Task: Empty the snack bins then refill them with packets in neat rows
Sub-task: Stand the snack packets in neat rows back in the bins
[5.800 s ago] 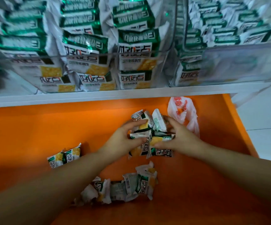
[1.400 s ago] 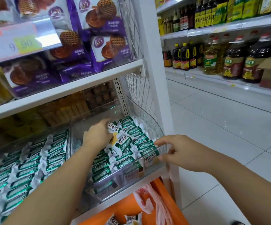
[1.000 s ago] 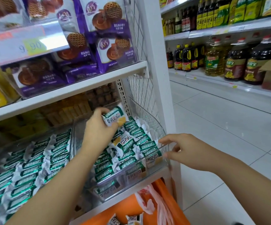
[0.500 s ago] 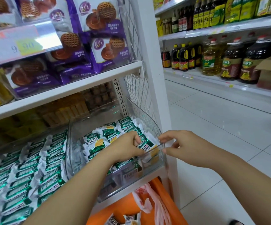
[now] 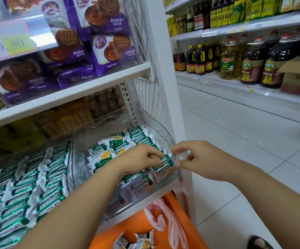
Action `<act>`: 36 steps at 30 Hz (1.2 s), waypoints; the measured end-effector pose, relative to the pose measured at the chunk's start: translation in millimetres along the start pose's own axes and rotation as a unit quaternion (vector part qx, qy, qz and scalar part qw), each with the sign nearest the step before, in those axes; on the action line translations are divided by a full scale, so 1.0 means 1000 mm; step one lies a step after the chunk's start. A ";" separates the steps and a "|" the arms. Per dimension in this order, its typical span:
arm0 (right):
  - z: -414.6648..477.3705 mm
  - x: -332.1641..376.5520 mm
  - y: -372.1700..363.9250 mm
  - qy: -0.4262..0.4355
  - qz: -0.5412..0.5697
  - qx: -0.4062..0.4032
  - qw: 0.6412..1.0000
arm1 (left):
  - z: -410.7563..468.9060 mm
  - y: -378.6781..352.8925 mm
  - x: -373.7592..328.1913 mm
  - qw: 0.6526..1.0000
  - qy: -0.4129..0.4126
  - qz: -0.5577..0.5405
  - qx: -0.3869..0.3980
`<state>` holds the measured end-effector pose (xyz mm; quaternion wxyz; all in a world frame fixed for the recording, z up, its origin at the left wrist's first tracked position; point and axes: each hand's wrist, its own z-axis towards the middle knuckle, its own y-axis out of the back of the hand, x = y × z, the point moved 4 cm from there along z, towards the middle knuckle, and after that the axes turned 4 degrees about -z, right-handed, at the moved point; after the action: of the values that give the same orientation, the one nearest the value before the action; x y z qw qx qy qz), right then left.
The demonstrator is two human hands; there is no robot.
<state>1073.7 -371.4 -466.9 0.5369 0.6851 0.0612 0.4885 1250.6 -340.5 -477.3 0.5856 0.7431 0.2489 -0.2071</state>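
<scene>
A second ago the left hand (image 5: 142, 159) held a packet (image 5: 166, 159) up over the middle of the clear bin (image 5: 125, 202); now it has come down to the bin's front right corner, fingers curled round that packet and pressing it in just behind the front wall. The right hand (image 5: 199, 159) has barely moved: thumb and forefinger still pinch the bin's front rim at the right corner, the other fingers loosely bent. Inside the bin, loose packets (image 5: 108, 155) lie flat and jumbled behind the left hand, while a neat row (image 5: 142, 135) stands on edge along the right wall. The left hand and wrist cover the front of that row, and the bin's front wall blurs the packets behind it. Left of the bin, a neighbouring bin (image 5: 29, 186) is filled in tidy rows. Below the bin, an orange tray (image 5: 181, 223) carries two packets (image 5: 142, 239) and a plastic bag (image 5: 163, 216). Above the bin sit purple biscuit packs (image 5: 108, 47); far right of it, oil bottles (image 5: 253, 65).
</scene>
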 end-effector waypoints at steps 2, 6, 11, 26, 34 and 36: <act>0.000 0.000 0.000 -0.002 0.006 -0.002 1.000 | 0.004 -0.006 0.000 1.000 -0.008 0.021 -0.012; 0.000 0.000 -0.002 -0.002 0.007 -0.003 1.000 | 0.013 -0.012 0.002 0.997 0.004 0.069 -0.018; 0.000 0.000 -0.002 -0.002 0.019 -0.013 1.000 | 0.018 -0.009 0.003 0.994 0.017 0.102 -0.041; 0.006 0.005 -0.014 0.010 -0.001 -0.008 1.000 | 0.018 -0.004 0.024 0.978 0.018 0.203 0.037; 0.010 0.001 -0.013 0.007 0.012 0.005 1.000 | 0.004 -0.001 0.018 0.923 -0.028 0.382 -0.027; 0.009 0.001 -0.013 0.007 0.012 0.007 1.000 | 0.004 0.003 0.019 0.930 -0.023 0.366 -0.024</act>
<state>1086.9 -371.4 -476.2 0.5258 0.6862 0.0605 0.4990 1266.9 -342.3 -487.3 0.6439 0.7635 -0.0491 0.0108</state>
